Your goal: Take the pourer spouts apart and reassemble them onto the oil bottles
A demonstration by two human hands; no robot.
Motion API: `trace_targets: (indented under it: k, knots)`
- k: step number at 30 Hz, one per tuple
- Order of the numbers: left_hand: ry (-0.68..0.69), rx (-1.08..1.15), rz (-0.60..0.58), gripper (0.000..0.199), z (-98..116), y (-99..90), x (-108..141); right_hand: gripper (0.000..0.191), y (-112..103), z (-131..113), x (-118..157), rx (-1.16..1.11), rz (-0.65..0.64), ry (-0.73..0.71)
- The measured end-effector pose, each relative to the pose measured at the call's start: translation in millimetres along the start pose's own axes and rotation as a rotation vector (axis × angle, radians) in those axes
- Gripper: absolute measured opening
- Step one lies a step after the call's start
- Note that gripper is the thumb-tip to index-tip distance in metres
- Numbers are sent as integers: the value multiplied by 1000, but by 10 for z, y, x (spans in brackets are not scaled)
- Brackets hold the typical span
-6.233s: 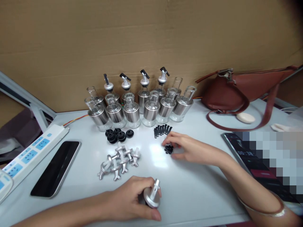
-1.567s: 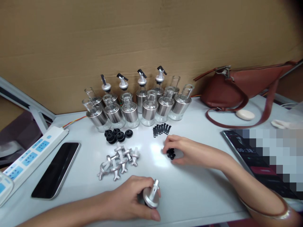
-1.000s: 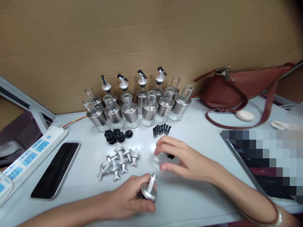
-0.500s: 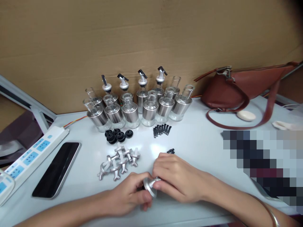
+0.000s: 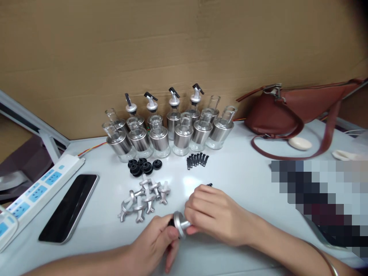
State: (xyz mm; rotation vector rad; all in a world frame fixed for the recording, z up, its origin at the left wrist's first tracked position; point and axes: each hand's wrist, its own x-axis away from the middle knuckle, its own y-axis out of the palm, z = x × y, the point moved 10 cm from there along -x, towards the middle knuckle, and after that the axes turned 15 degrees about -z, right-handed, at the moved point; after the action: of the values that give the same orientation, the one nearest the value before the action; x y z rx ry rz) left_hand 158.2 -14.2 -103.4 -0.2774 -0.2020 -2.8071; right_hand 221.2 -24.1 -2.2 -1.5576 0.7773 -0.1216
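Both hands hold one silver pourer spout point(image 5: 178, 224) low in the middle of the view. My left hand point(image 5: 156, 239) grips its black stopper end between thumb and fingers. My right hand point(image 5: 214, 216) is closed around the narrow spout end, which its fingers hide. Just beyond the hands lies a cluster of loose silver pourer spouts point(image 5: 148, 197). Behind those sit several black rubber stoppers point(image 5: 146, 167). A row of small black levers point(image 5: 197, 160) lies farther right, and some tiny black parts point(image 5: 210, 184) peek out past my right hand.
Glass bottles with metal bands point(image 5: 159, 140) stand in rows at the back; several carry fitted pourers point(image 5: 174, 96). A phone point(image 5: 70, 207) and a power strip point(image 5: 37, 191) lie left. A brown bag point(image 5: 287, 111) with its strap and a white oval object point(image 5: 299, 143) are at right.
My left hand has shifted slightly left and down, its fingers now lower. The pourer spout has turned, so its black stopper end shows more. My right hand keeps its grip.
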Motion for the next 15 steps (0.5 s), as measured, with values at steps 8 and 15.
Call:
trace_targets:
  k: [8,15]
  knots:
    - [-80,-115,-120,68,250,64,37,29,-227,-214,66,279,83,-87]
    - [114,-670,-35,57,666,-2,38,50,-336,-271,96,356,171,-44]
